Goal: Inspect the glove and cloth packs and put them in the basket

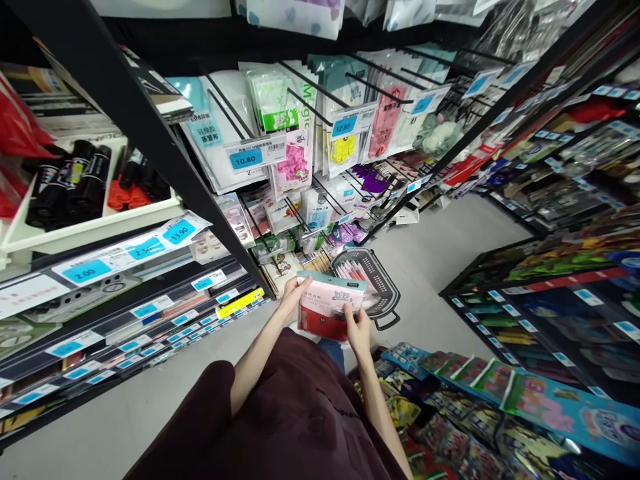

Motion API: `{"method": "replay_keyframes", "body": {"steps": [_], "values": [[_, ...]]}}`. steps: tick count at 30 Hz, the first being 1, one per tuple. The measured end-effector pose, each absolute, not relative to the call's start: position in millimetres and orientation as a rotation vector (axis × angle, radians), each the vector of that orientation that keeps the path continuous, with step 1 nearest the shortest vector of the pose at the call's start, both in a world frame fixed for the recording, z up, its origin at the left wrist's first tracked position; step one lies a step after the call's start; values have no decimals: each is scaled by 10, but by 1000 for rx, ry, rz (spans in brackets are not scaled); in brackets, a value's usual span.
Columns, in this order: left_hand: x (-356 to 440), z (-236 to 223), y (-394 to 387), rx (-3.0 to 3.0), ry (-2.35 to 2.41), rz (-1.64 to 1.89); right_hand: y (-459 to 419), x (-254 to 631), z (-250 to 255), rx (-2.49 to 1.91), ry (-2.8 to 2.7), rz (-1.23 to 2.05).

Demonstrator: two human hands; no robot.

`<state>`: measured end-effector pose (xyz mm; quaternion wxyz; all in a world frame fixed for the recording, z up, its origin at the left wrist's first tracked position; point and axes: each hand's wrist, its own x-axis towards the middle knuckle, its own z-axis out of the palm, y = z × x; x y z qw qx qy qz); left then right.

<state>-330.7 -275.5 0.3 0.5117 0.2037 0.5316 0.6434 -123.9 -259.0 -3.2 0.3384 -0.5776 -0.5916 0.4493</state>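
Both hands hold a stack of flat packets [327, 303] in front of me, pink and teal on top with a red one underneath. My left hand [293, 297] grips the stack's left edge, fingers curled over the top. My right hand [358, 327] pinches the lower right corner. Just beyond the packets a black shopping basket [383, 283] stands on the grey floor with pink packets inside.
A black rack [165, 167] on the left carries pegs of hanging packets with blue price tags and shelves of small goods. More shelves [550, 287] of colourful packages line the right side. The grey floor aisle [450, 240] runs between them.
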Motion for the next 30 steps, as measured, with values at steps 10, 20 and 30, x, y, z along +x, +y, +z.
{"method": "replay_keyframes", "body": {"steps": [10, 20, 30], "values": [[-3450, -296, -2828, 394, 1679, 1681, -2564, -1443, -248, -1441, -1692, 1282], [-3736, -773, -2812, 366, 2318, 1710, -2686, -1088, -742, -1504, -1645, 1463], [-3958, -935, -2419, -83, 2434, 1952, -2824, -1001, -820, -1567, -1639, 1645]]}}
